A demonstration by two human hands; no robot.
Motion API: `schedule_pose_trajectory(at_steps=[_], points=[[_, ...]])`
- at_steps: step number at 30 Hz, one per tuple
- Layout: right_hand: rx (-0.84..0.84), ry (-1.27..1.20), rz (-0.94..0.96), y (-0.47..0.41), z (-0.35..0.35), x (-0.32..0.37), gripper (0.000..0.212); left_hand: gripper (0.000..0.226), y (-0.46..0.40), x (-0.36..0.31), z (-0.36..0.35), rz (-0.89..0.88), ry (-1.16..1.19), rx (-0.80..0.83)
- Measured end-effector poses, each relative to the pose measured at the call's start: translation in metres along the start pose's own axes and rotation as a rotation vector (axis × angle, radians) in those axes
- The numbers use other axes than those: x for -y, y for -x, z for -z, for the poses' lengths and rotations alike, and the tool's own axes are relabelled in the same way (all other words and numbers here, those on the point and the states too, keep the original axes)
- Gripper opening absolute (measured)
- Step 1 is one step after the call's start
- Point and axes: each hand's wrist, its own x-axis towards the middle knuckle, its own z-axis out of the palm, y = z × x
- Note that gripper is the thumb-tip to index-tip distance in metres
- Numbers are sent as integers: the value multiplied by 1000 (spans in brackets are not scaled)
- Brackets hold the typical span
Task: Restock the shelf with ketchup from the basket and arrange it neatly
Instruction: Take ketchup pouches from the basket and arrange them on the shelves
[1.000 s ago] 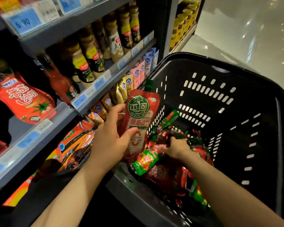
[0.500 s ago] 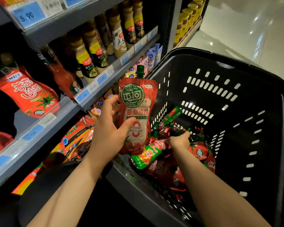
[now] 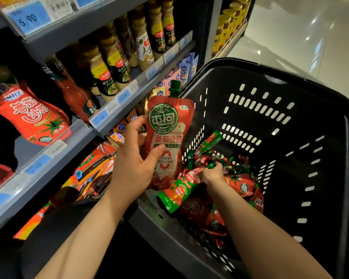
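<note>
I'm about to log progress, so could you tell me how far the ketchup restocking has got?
Early: one ketchup pouch is out, upright in the left hand. The right hand grips another inside the basket, where many remain. Shelving and arranging are still ahead.

The left hand (image 3: 133,170) holds a red ketchup pouch (image 3: 165,141) upright, with the thumb across its front and the fingers behind it. The pouch has a green screw cap (image 3: 174,88) on top and a round green logo. It stands above the near left corner of the black plastic basket (image 3: 330,158). The right hand (image 3: 212,174) is down inside the basket and grips a green cap (image 3: 210,165) of one pouch in the pile of ketchup pouches (image 3: 238,184). To the left is the grey shelf (image 3: 83,135) with blue price tags (image 3: 29,18). On it stand dressing bottles (image 3: 107,71), a red sauce bottle (image 3: 75,95) and another red ketchup pouch (image 3: 31,117).
</note>
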Motion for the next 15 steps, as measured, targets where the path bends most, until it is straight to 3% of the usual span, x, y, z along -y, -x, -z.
schedule_pose_trajectory(at_steps=[6, 8, 12, 15], points=[[377, -20, 336, 48, 58, 64, 78, 51, -5, -5, -4, -2, -129, 30], [485, -47, 441, 73, 84, 88, 66, 52, -8, -8, -11, -26, -187, 25], [529, -115, 619, 110, 123, 109, 30, 52, -11, -10, -28, 38, -17, -26], [546, -305, 640, 129, 136, 113, 29, 52, -10, -6, -34, 116, 100, -95]])
